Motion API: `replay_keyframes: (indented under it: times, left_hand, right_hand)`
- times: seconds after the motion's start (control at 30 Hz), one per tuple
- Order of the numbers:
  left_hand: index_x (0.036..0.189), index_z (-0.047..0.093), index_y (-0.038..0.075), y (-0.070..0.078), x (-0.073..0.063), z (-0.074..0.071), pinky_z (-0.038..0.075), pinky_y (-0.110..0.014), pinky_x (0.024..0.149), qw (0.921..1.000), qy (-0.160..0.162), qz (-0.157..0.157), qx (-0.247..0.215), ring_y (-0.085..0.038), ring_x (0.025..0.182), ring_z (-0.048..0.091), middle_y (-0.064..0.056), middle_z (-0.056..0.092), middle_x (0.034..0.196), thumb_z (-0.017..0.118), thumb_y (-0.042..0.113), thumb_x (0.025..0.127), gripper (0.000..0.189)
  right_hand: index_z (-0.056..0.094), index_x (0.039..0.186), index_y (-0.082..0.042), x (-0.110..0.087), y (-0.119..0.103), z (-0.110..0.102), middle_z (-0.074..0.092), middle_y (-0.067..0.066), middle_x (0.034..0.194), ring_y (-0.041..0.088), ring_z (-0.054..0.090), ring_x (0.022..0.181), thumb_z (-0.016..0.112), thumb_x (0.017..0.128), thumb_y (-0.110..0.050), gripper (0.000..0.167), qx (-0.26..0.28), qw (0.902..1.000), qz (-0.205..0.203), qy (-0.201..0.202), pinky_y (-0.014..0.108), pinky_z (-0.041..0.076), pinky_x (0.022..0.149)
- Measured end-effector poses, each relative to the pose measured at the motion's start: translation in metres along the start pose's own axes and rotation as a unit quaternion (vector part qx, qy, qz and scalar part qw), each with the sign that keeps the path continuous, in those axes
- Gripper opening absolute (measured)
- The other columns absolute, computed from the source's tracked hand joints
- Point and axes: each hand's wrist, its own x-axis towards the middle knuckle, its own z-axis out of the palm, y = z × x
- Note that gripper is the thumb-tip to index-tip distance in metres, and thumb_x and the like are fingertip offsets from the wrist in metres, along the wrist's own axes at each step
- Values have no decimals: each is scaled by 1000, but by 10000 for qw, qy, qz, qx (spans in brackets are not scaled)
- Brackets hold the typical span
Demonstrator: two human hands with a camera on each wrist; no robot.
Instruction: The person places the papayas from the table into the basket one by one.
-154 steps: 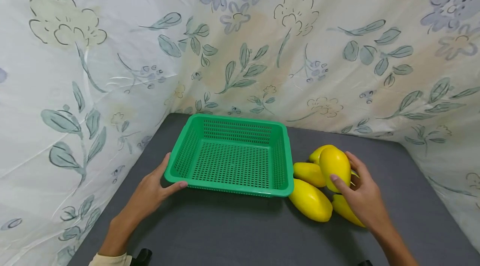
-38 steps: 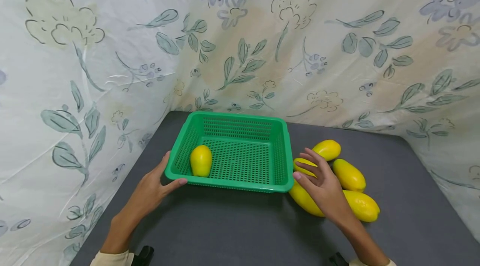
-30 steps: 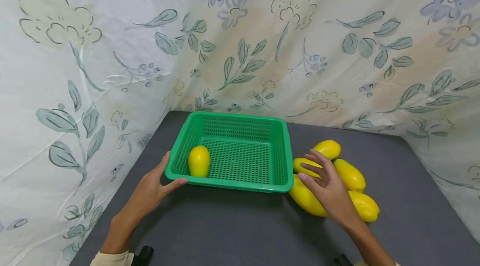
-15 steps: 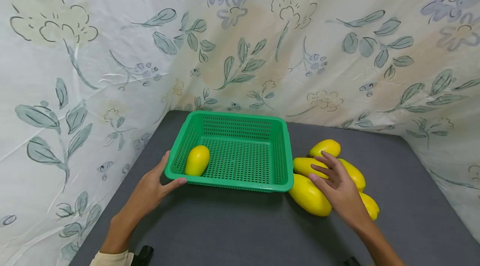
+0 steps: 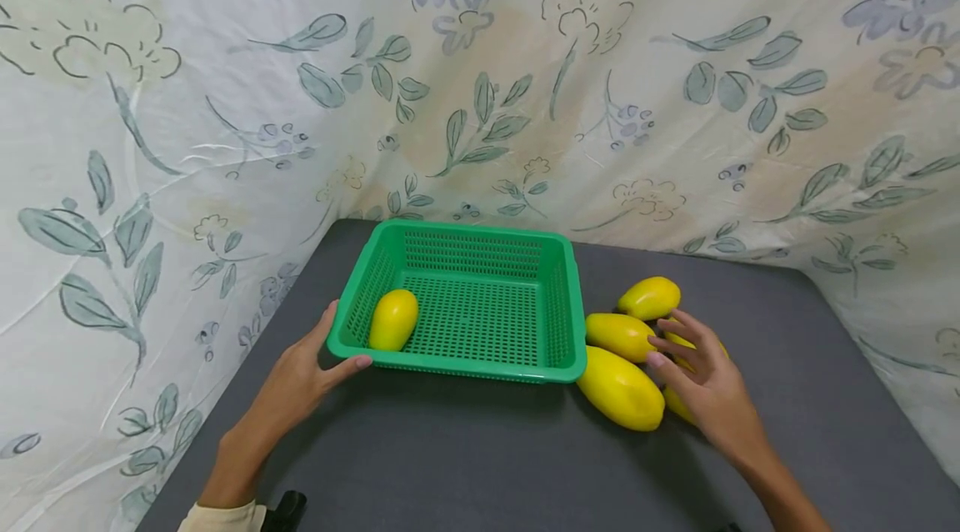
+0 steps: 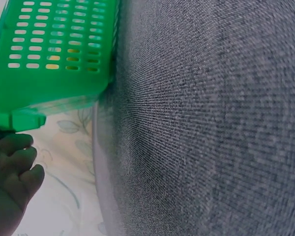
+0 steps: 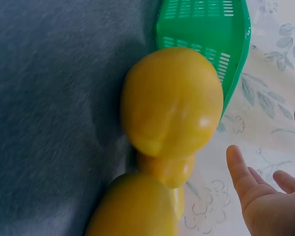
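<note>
In the head view my left hand (image 5: pixel 296 382) holds the near left corner of a green plastic basket (image 5: pixel 465 368), thumb on the rim and fingers outside it. One yellow mango (image 5: pixel 393 320) lies inside, at the left. Several more mangoes are grouped beside the basket's right side, among them a large front mango (image 5: pixel 621 388), a middle mango (image 5: pixel 620 337) and a back mango (image 5: pixel 651 298). My right hand (image 5: pixel 708 386) is over the right part of this group, fingers spread, partly hiding two mangoes. In the right wrist view the fingers are apart from the nearest mango (image 7: pixel 172 98).
A dark grey cloth (image 5: pixel 450 465) covers the table. Floral curtains (image 5: pixel 480 98) close in the back and the left and right sides. The large front mango lies against or very near the basket's right corner.
Earlier the right hand held a mango above the group; that mango now lies in the basket, rolled slightly left. Lately the right hand has moved rightward over the mangoes. The left hand stays on the basket.
</note>
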Motion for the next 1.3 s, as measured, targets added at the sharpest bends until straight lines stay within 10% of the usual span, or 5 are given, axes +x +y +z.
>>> replay_keyframes:
  times: [1.3]
  left_hand:
    - [171, 13, 9, 1, -1, -2, 35, -70, 117, 9999, 34, 103, 76, -49, 153, 36, -24, 27, 172, 76, 48, 98, 104]
  right_hand:
    - [31, 167, -17, -19, 45, -40, 51, 18, 147, -11, 56, 117, 70, 104, -14, 74, -588, 9935, -94, 970, 4, 48, 87]
